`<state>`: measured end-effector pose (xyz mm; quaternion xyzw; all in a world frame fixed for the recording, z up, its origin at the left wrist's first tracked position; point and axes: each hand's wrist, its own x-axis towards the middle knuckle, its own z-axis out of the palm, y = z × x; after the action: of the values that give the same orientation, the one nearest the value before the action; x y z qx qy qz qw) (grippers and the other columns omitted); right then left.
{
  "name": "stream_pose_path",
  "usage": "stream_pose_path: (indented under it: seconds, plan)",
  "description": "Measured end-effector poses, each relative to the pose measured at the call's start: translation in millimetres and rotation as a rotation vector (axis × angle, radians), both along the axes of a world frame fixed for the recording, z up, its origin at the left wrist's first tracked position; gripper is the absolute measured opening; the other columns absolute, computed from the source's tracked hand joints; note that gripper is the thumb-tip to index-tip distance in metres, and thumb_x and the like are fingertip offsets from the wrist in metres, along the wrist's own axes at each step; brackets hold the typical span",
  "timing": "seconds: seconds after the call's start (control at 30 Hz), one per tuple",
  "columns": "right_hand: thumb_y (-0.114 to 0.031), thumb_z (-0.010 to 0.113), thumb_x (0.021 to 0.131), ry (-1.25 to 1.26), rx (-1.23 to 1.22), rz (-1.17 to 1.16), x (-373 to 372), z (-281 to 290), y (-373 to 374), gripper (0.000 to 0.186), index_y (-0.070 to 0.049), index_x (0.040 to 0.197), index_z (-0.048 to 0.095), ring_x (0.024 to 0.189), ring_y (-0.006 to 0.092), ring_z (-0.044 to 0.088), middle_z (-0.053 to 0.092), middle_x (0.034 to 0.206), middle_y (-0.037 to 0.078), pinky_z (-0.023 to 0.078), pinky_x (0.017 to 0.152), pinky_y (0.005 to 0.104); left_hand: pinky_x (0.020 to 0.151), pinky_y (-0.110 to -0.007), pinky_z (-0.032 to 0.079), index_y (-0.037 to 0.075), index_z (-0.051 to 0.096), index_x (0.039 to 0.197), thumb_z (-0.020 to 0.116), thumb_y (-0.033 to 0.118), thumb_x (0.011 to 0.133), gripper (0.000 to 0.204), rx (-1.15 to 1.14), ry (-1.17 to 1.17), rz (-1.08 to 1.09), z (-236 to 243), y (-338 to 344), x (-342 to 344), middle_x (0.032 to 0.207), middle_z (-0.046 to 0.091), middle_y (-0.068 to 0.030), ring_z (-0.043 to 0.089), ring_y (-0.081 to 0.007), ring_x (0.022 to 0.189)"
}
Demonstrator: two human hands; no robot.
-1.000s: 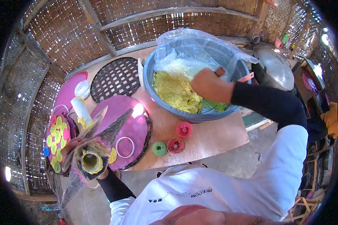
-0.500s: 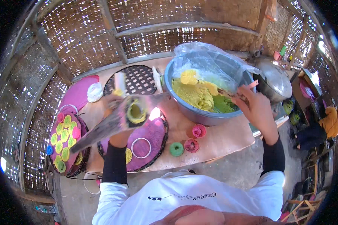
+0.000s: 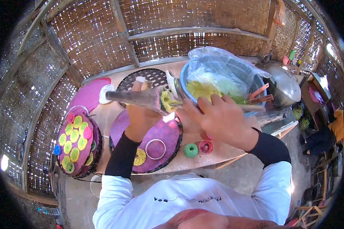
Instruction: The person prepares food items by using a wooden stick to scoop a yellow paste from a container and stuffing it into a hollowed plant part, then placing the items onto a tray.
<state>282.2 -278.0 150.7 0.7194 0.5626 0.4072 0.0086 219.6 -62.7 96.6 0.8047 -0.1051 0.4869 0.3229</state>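
Note:
My left hand [image 3: 141,116] is wrapped around a long wooden press [image 3: 135,98], held level above the table. Yellow-green dough [image 3: 167,101] fills its round opening. My right hand [image 3: 221,120] is closed at that opening, around a wooden stick [image 3: 252,108] whose end sticks out past the palm; the fingers partly hide its tip. Behind the right hand stands a blue basin [image 3: 184,76] of yellow and green dough, partly covered by clear plastic [image 3: 221,63]. A pink handle [image 3: 259,91] and a brown handle [image 3: 260,99] lean on its rim.
A purple round tray [image 3: 122,128] bears a white ring [image 3: 155,149] and a yellow disc [image 3: 140,157]. Left of it, stacked trays [image 3: 80,147] carry several yellow-green discs. Green [image 3: 191,150] and pink [image 3: 206,147] moulds lie near the front edge. A metal pot [image 3: 283,86] stands right.
My right hand has left the basin and moved left to the press opening. The press has swung closer to level, and my left hand has risen slightly to the right.

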Motion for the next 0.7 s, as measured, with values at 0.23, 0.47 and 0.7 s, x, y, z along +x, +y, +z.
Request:
stream_pose_path:
  seconds: [0.23,0.47,0.7]
  plan:
    - [-0.014,0.057,0.071,0.205,0.107,0.021,-2,-3,-28,0.034,-0.016,0.104,0.059,0.056,0.0186,0.053,0.051,0.065,0.002,0.042,0.049,0.0314,0.071,-0.041,0.041,0.014,0.059,0.094,0.069,0.028,0.059,0.039,-0.462,0.022,0.124,-30,58,-7,0.096,0.052,-0.0111,0.05,-0.0311,0.086]
    - [-0.005,0.056,0.074,0.77,0.464,0.38,-13,-75,60,0.051,-0.011,0.124,0.045,0.065,0.0275,0.053,0.051,0.076,0.014,0.044,0.054,0.0358,0.091,-0.046,0.038,0.016,0.046,0.104,0.035,0.051,0.087,0.041,-1.193,-0.437,-0.622,-48,22,18,0.104,0.053,-0.0096,0.05,-0.0263,0.1]
    - [-0.003,0.05,0.079,1.054,0.272,0.283,-43,-101,46,0.044,-0.01,0.123,0.046,0.081,0.0363,0.057,0.057,0.099,0.019,0.047,0.065,0.0405,0.092,-0.043,0.037,0.007,0.048,0.113,0.044,0.041,0.086,0.044,-1.244,-0.47,-0.723,-50,42,-5,0.113,0.053,-0.0088,0.05,-0.0253,0.105]
